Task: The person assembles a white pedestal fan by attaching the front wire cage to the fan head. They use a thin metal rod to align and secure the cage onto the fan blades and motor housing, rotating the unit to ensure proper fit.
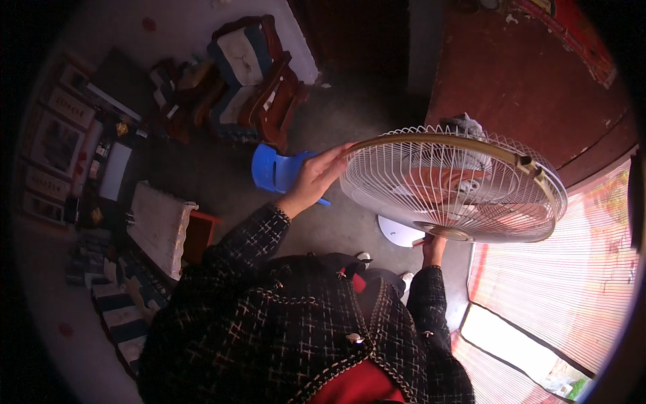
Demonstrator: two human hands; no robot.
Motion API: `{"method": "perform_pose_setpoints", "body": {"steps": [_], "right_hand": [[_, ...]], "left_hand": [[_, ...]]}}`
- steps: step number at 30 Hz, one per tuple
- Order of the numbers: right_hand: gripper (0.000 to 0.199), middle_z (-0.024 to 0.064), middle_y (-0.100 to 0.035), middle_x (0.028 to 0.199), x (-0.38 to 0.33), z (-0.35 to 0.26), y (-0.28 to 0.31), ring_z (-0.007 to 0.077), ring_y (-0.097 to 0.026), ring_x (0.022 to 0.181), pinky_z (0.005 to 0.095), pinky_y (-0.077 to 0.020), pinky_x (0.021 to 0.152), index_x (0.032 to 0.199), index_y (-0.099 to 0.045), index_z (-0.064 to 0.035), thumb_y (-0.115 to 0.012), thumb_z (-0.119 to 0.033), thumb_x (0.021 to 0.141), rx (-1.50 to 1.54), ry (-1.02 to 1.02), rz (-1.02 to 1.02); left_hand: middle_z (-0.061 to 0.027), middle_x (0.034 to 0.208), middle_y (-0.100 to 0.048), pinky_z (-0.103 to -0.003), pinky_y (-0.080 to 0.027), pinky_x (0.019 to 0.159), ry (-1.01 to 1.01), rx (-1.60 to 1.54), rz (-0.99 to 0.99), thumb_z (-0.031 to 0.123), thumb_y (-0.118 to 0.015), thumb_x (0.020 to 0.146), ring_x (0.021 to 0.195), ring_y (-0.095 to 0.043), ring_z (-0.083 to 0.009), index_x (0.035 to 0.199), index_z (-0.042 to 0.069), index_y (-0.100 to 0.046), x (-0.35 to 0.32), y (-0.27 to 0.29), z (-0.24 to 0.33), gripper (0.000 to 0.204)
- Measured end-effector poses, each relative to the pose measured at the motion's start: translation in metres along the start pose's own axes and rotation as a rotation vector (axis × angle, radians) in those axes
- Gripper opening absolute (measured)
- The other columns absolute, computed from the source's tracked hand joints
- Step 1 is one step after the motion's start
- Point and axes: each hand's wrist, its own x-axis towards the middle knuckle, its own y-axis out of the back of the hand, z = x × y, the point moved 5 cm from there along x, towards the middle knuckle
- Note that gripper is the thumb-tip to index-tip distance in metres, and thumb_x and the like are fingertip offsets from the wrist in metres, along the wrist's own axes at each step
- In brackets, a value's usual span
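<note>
A standing fan (444,195) fills the right of the view, its white wire guard banded by a gold-coloured rim. Orange-brown blades (431,183) show through the wires. My left hand (316,178) grips the guard's left edge, fingers on the rim and thumb underneath. Below the guard's near edge is my right hand (434,250), its fingers bent and partly hidden. A small dark piece shows beside those fingers; what they hold cannot be made out. The fan's round white base (398,231) stands on the floor beneath.
A blue plastic stool (274,168) stands just beyond my left hand. Wooden armchairs (252,84) with cushions are farther back. At left is a cloth-covered table (160,219). A striped, see-through curtain (545,259) hangs at right, beside a reddish-brown door panel (525,87).
</note>
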Motion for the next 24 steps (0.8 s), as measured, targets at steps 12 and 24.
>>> {"method": "perform_pose_setpoints", "body": {"steps": [12,24], "right_hand": [[0.047,0.0053,-0.057,0.118,-0.006,-0.005,-0.009,0.0206,-0.058,0.101,0.038,-0.0511,0.085,0.131,-0.047,-0.0124,-0.055,-0.042,0.095,0.134,-0.011,-0.024],[0.048,0.005,-0.058,0.115,-0.009,-0.012,-0.016,0.0209,-0.059,0.098,0.0395,-0.0518,0.085,0.128,-0.048,-0.0106,-0.05,-0.046,0.097,0.101,-0.019,0.007]], "left_hand": [[-0.0049,0.133,-0.054,-0.023,-0.038,0.1,0.1,-0.487,0.013,0.011,-0.054,0.097,0.118,-0.05,-0.0092,0.135,-0.001,-0.049,0.019,-0.022,0.003,0.04],[-0.0082,0.131,-0.056,-0.027,-0.035,0.105,0.121,-0.57,0.085,0.007,-0.058,0.094,0.121,-0.05,-0.0129,0.127,-0.003,-0.054,0.012,-0.024,0.004,0.035]]}}
